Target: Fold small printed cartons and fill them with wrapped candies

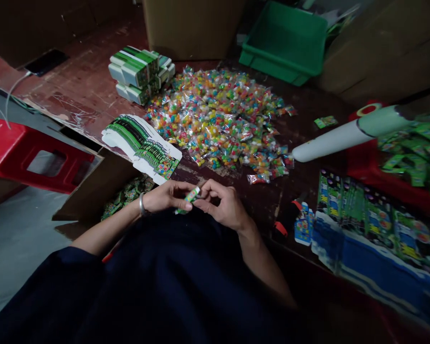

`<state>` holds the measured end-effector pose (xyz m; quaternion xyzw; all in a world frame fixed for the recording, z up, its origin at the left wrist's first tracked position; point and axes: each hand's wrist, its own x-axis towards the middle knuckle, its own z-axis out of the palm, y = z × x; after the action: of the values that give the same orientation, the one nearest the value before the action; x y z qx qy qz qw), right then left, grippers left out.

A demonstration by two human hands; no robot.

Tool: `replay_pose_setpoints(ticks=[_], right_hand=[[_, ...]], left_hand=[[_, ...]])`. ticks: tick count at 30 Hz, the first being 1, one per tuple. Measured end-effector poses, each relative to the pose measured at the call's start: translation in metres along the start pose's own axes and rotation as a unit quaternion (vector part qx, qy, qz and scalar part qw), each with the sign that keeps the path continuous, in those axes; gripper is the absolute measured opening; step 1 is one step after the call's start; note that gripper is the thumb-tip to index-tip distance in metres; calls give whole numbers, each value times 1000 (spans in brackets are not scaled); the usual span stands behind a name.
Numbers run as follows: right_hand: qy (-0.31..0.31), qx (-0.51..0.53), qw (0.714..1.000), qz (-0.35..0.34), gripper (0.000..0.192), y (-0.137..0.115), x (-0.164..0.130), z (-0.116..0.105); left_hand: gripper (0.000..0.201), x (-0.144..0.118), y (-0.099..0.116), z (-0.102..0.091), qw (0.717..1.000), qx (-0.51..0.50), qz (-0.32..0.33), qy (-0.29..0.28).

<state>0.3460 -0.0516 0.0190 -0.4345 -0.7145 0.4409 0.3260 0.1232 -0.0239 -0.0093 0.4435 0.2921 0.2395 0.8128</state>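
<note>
My left hand (171, 197), with a metal bangle at the wrist, pinches a small green printed box (188, 199) in front of my body. The box is tilted, its white end pointing up and to the right. At that end the curled fingers and thumb of my right hand (221, 203) are drawn together; what lies between them is hidden. Just beyond my hands is a fanned stack of flat green cartons (143, 145). Behind it spreads a large heap of clear candy packets (218, 117) filled with colourful sweets.
Banded carton bundles (139, 74) and a green tray (284, 43) stand at the back. To the right are a white tube (344, 136), orange-and-black scissors (286, 220), a blue box (304, 224) and printed sheets (380, 234). An open cardboard box (84, 196) is lower left, near a red stool (32, 153).
</note>
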Motion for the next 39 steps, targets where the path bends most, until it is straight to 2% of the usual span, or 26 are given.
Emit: replay_pose_setpoints(ticks=[1,3,5,6,9,13,16,18,20,25,27,30,35,39], right_hand=[[12,16,1000,10,28,0,-1,-1],[92,48,994,26,29,3,-2,0],[177,72,981,32,38,8,-4,6],[198,78,976,37,39,11,-5,11],[223,70,970,62,28,19,-7,26],[295,40,952,66,29,28,-6,40],[333,54,941,32,23,36,-3,46],[350,48,936,7,35,41,-2,49],[352,24,936,-5,40,45,-2,50],[344,7,939,-18,16,43,-2,44],[336,2,941,-31,15,40,-1,40],[318,8,947,-41,14,37,1,39],[336,67,939,-33,18,31,7,39],[270,63,960,-38,27,21,11,27]], left_hand=[[46,1,0,1,1000,7,-2,13],[41,4,0,5,998,7,10,60],[41,8,-2,9,993,-7,41,111],[41,10,-4,12,989,-14,59,135],[39,17,-12,22,975,-19,98,198],[41,23,-23,31,947,20,163,275],[60,24,-27,33,920,84,228,309],[66,22,-28,33,914,126,247,295],[62,20,-27,30,922,145,246,262],[48,18,-21,23,962,103,192,163],[44,19,-19,22,969,97,178,144],[47,20,-17,23,968,101,170,156],[58,21,-13,25,953,81,199,212],[54,17,-9,25,958,83,198,189]])
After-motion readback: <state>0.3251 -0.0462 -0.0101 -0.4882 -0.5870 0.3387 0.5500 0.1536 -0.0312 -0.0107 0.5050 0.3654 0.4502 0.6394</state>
